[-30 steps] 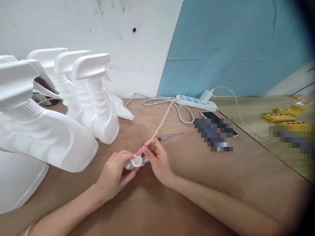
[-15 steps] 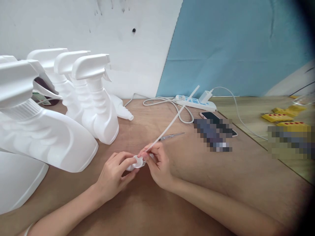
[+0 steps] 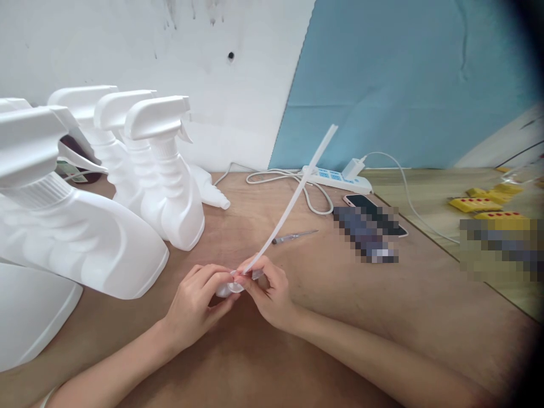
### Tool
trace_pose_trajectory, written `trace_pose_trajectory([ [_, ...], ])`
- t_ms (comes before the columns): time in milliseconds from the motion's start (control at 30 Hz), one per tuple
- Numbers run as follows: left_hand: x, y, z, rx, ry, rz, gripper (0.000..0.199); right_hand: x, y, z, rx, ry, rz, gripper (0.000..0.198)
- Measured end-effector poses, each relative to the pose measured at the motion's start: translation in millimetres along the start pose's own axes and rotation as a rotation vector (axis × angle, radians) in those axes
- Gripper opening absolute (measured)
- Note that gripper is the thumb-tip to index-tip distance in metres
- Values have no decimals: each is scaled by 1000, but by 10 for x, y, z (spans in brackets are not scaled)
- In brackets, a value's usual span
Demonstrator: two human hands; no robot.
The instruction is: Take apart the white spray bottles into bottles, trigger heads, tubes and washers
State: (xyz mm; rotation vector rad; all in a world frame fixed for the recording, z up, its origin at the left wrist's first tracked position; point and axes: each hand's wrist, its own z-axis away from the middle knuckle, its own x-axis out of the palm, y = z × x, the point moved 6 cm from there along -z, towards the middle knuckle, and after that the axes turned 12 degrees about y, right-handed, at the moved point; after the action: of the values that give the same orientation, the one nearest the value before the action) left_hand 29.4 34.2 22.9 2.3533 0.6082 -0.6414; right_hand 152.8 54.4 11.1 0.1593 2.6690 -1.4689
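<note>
At the bench (image 3: 340, 328), the left hand (image 3: 193, 301) grasps a small white sprayer part (image 3: 223, 290), seemingly to steady it, while the right hand (image 3: 272, 297) pinches a white tube (image 3: 293, 201) near its lower end, presumably for control; whether the tube enters the part is hidden. Beyond lie a slim tool (image 3: 294, 237) and, farther back, a power strip (image 3: 351, 183).

It looks like a small workshop corner: several matching white spray bottles (image 3: 113, 243) crowd the left of a wooden table (image 3: 352, 300), a screwdriver (image 3: 293, 237) lies mid-table, and a power strip (image 3: 334, 178) sits at the far edge.
</note>
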Motion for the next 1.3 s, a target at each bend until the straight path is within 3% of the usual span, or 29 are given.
trace_pose_trajectory([
  [333, -3, -83, 36, -151, 10, 7, 22, 29, -38, -35, -24, -39, 58, 4],
  [767, 6, -42, -5, -98, -29, -1, 22, 49, -61, -58, -10, -35, 80, 6],
  [1100, 24, -56, 16, -93, -40, 8, 25, 62, -137, -72, -142, -29, 100, 8],
  [1300, 14, -46, 8, -80, -35, 4, 24, 66, -82, -44, -133, -28, 96, 8],
])
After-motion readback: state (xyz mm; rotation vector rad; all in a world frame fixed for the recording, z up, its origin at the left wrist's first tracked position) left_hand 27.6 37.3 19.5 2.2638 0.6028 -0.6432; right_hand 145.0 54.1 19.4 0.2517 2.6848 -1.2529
